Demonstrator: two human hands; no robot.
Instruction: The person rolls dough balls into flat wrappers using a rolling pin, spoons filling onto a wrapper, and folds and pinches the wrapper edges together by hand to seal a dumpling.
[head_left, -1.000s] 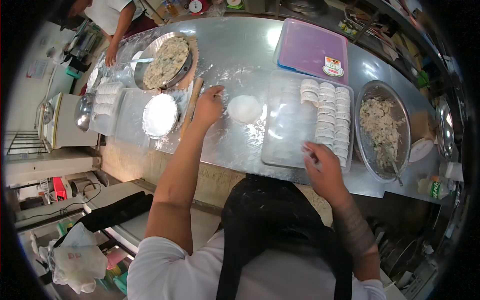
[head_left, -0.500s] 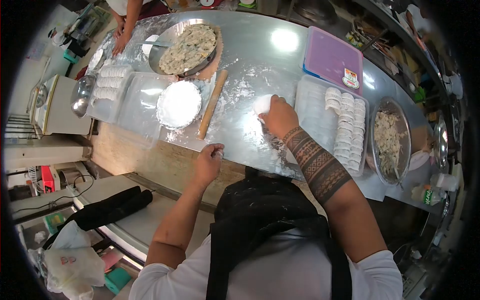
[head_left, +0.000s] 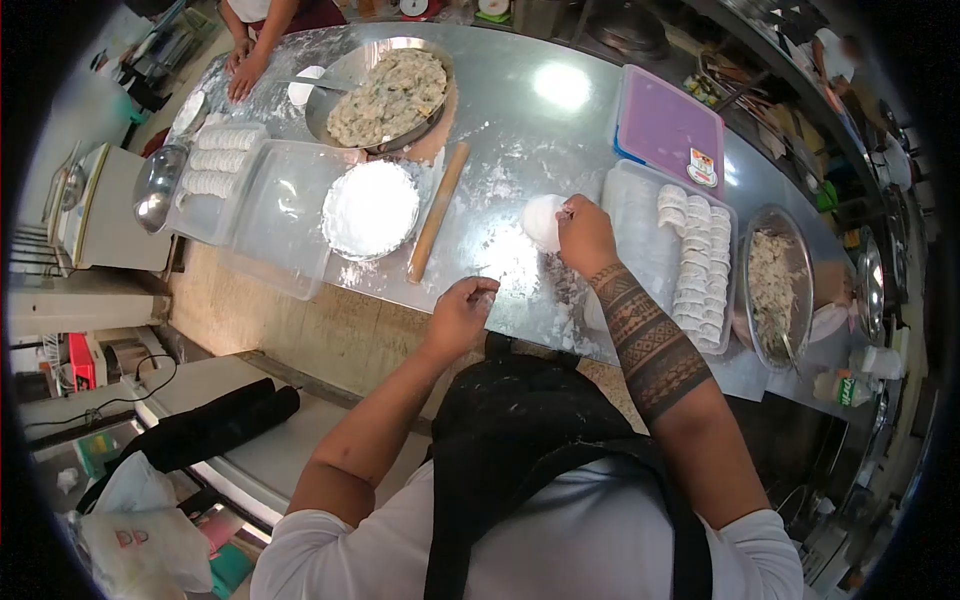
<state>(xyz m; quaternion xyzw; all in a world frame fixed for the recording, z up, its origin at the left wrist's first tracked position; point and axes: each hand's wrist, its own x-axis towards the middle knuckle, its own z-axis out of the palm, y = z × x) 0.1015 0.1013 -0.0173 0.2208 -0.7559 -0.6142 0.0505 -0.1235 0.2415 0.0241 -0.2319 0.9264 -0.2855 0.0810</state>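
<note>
Where the right hand [head_left: 588, 238] pinches its right edge, a pale dough round [head_left: 541, 222] lies at the bench [head_left: 500, 95]; the left hand [head_left: 458, 318] curls farther off, nearer the body, its grip's closure unclear.

Green label [head_left: 847, 389] on btl. [head_left: 827, 386] (sideways) prob. "Sprite"; sticker [head_left: 703, 168] on purple lid [head_left: 666, 120] illegible.
</note>
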